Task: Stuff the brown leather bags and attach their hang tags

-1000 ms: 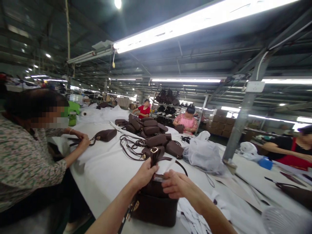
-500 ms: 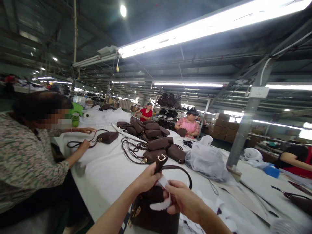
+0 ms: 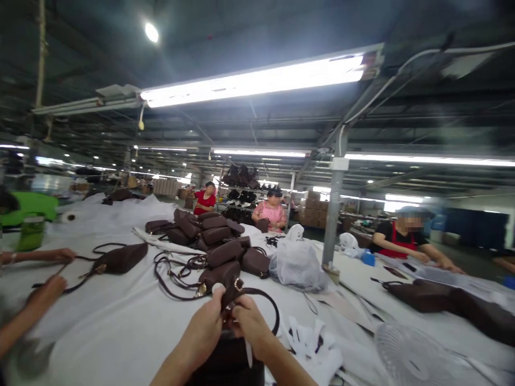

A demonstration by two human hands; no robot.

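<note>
Directly in front of me stands a dark brown bag point(image 3: 229, 359), its strap point(image 3: 267, 297) arching up to the right. My left hand point(image 3: 205, 327) grips the strap end near a gold buckle point(image 3: 238, 284), fingers closed. My right hand point(image 3: 251, 324) is pinched at the same strap end, touching or nearly touching the left. A narrow white strip point(image 3: 249, 354) hangs below the right hand's fingers. What lies between the fingertips is partly hidden. Beyond the hands lies a pile of brown bags point(image 3: 219, 236) with tangled straps.
At left, another person's hands point(image 3: 58, 284) hold the strap of a brown bag point(image 3: 120, 258). White scraps point(image 3: 314, 348), a clear plastic bag point(image 3: 298, 262), a fan point(image 3: 406, 354) and a grey post point(image 3: 333, 214) stand or lie rightward. Other people are across the tables.
The view has swung right, showing more of the right-hand table and a person in a red apron. My hands have drawn together at the strap end; the white strip is now mostly hidden.
</note>
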